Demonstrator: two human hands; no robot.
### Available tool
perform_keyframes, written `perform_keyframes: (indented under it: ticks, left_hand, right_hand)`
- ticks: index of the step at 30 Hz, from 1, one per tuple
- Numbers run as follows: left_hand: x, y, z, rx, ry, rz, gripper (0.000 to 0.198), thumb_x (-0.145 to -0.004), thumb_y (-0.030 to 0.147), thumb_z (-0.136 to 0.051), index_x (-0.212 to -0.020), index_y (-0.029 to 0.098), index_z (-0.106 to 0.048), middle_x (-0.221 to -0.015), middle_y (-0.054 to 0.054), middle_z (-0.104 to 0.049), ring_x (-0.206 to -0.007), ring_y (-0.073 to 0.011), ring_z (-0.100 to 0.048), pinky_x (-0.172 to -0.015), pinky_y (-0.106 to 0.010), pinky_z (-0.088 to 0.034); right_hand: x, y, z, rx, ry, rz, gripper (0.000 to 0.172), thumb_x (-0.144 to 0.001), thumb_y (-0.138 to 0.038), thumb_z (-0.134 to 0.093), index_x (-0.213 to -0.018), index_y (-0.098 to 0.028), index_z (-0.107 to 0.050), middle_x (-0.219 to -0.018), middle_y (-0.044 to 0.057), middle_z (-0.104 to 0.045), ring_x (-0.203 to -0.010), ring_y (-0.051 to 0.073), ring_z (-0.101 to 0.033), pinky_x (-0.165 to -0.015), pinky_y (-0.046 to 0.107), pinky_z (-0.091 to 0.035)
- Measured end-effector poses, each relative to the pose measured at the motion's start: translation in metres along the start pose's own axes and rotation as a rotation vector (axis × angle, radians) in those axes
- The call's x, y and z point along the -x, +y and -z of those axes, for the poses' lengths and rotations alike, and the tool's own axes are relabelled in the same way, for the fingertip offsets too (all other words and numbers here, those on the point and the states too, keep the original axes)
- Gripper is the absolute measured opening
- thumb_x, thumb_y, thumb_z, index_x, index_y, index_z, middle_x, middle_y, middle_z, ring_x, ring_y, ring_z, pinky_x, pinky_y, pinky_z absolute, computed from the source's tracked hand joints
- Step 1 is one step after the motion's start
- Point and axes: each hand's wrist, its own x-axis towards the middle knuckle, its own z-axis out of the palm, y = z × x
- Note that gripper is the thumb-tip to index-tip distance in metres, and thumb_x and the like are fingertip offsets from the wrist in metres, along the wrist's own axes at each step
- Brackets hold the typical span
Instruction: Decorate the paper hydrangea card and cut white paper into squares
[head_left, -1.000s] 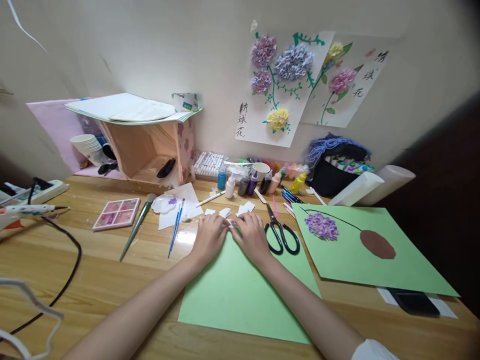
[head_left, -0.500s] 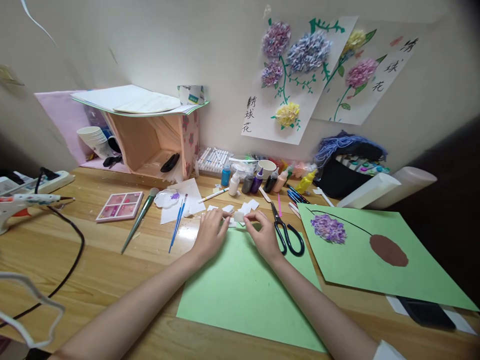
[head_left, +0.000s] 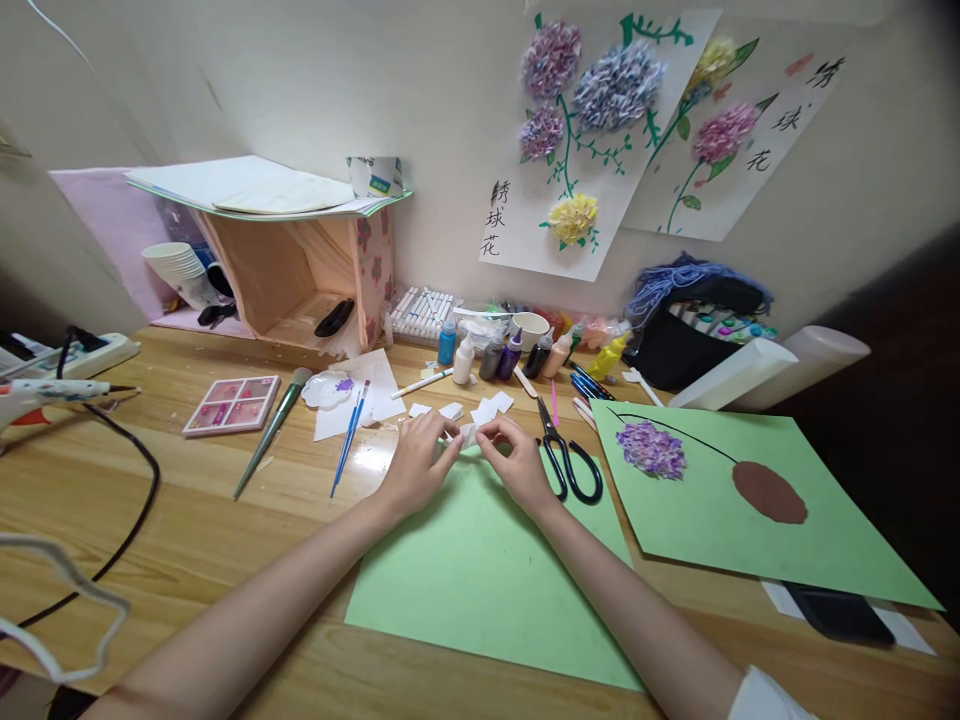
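Note:
Between my two hands is a small white piece of paper, pinched from both sides near the far edge of a green sheet. My left hand is closed on its left side, thumb against fingers. From the right, my right hand grips it the same way. Several white paper scraps lie just beyond my fingertips. Black-handled scissors rest beside my right hand, partly over the green sheet.
At right lies a green card with a purple flower and brown shape. Paint bottles line the back. Brushes and a pink palette sit left, near a glue gun and its black cord. An open box stands behind.
My hands have drawn slightly closer together, and the white piece of paper, which showed flat between them, is now mostly covered by my fingers. The whole view has shifted a little.

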Motion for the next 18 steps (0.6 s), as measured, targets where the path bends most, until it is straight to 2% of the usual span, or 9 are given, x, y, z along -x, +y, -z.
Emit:
perform_keyframes:
  ticks: [7, 9, 12, 15, 18]
  left_hand:
    - [0.0003, -0.0008, -0.0006, -0.012, 0.033, 0.005, 0.013, -0.089, 0.028, -0.042, -0.084, 0.02, -0.052, -0.083, -0.002, -0.058, -0.082, -0.0182, -0.052, -0.077, -0.033, -0.037]
    - [0.0006, -0.0009, -0.0009, -0.031, 0.077, 0.013, 0.012, -0.088, 0.026, -0.044, -0.082, 0.02, -0.052, -0.081, -0.002, -0.057, -0.08, -0.0179, -0.052, -0.074, -0.032, -0.037]
    - [0.0019, 0.0005, -0.0018, -0.084, 0.107, -0.012, 0.011, -0.087, 0.026, -0.045, -0.079, 0.02, -0.051, -0.078, -0.002, -0.057, -0.079, -0.0183, -0.052, -0.072, -0.032, -0.037]
    - [0.0036, 0.003, -0.0032, -0.117, 0.095, -0.073, 0.01, -0.086, 0.025, -0.046, -0.078, 0.02, -0.05, -0.078, -0.003, -0.056, -0.078, -0.0186, -0.051, -0.071, -0.032, -0.037]
    - [0.0041, 0.0038, -0.0046, -0.084, 0.104, -0.067, 0.01, -0.086, 0.025, -0.044, -0.079, 0.02, -0.049, -0.078, -0.003, -0.055, -0.076, -0.0182, -0.051, -0.071, -0.032, -0.038]
  right_hand:
    - [0.0018, -0.0045, 0.0005, -0.031, 0.007, -0.03, 0.013, -0.081, -0.032, -0.056, -0.078, -0.019, -0.055, -0.078, 0.001, -0.058, -0.071, 0.014, -0.053, -0.065, 0.026, -0.043]
    - [0.0034, -0.0067, 0.0007, -0.047, 0.026, -0.046, 0.018, -0.08, -0.036, -0.058, -0.076, -0.02, -0.05, -0.073, -0.001, -0.053, -0.064, 0.013, -0.049, -0.06, 0.024, -0.041]
    - [0.0051, -0.009, 0.0006, -0.024, -0.041, -0.028, 0.025, -0.078, -0.041, -0.059, -0.07, -0.02, -0.047, -0.063, -0.003, -0.046, -0.057, 0.012, -0.043, -0.054, 0.024, -0.037]
    - [0.005, -0.0089, 0.0004, 0.015, -0.095, -0.035, 0.025, -0.08, -0.041, -0.057, -0.069, -0.02, -0.049, -0.064, -0.002, -0.048, -0.058, 0.012, -0.043, -0.054, 0.024, -0.036]
    - [0.004, -0.0071, 0.0002, 0.02, -0.091, -0.077, 0.022, -0.084, -0.038, -0.051, -0.073, -0.019, -0.054, -0.067, -0.001, -0.053, -0.058, 0.012, -0.045, -0.054, 0.024, -0.035]
